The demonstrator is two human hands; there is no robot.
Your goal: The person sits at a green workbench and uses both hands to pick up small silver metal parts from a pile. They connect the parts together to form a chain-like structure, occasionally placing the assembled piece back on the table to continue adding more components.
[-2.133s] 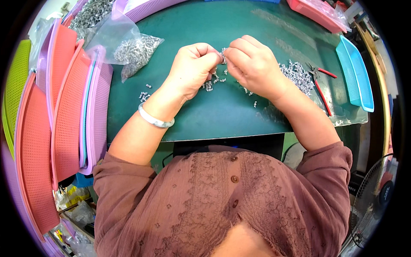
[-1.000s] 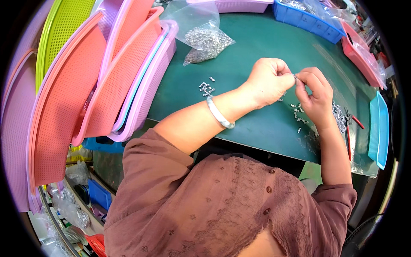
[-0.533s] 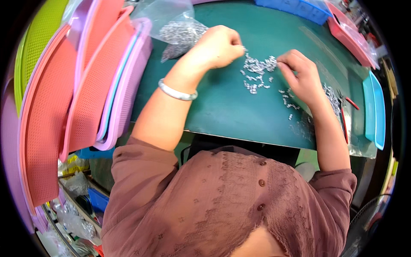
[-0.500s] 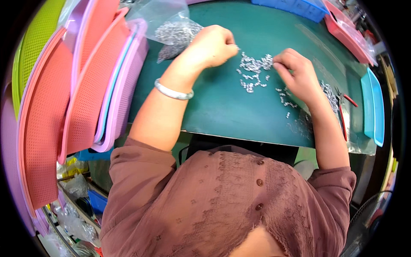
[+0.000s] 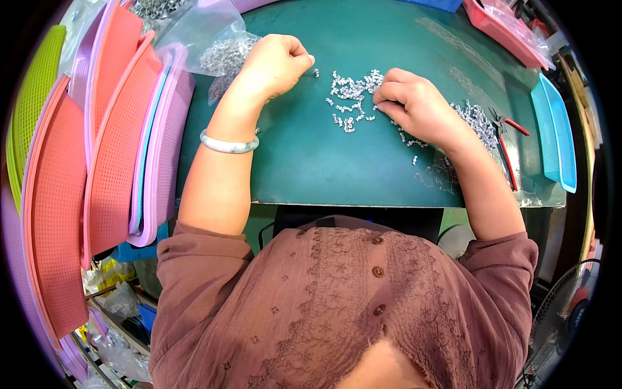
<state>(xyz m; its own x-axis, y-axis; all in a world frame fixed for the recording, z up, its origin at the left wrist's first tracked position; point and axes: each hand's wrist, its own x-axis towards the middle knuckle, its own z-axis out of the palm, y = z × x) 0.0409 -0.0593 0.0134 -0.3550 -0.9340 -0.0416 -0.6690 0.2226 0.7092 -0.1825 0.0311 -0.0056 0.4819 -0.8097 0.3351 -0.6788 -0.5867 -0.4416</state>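
Observation:
My left hand [image 5: 278, 65] is closed in a pinch over the green table, left of a loose pile of small silver metal pieces [image 5: 350, 87]. A single small piece [image 5: 316, 72] shows just below its fingertips; whether it is held I cannot tell. On the pile's right edge, my right hand [image 5: 414, 107] has thumb and fingers pressed together, and what they hold is hidden. More silver pieces [image 5: 476, 123] lie heaped beyond my right wrist. Red-handled pliers [image 5: 505, 146] rest beside that heap.
A clear bag of small metal parts [image 5: 223, 55] lies by my left forearm. Stacked plastic baskets [image 5: 113, 168] crowd the left side. A light-blue tray [image 5: 554, 133] stands at the right edge, a pink basket [image 5: 502, 35] at the far right. A fan [image 5: 564, 324] is low right.
The view has shifted, moving the scene left and slightly up. Against the pile, my left hand is a bit farther left and my right hand slightly nearer to me. Both stay pinched.

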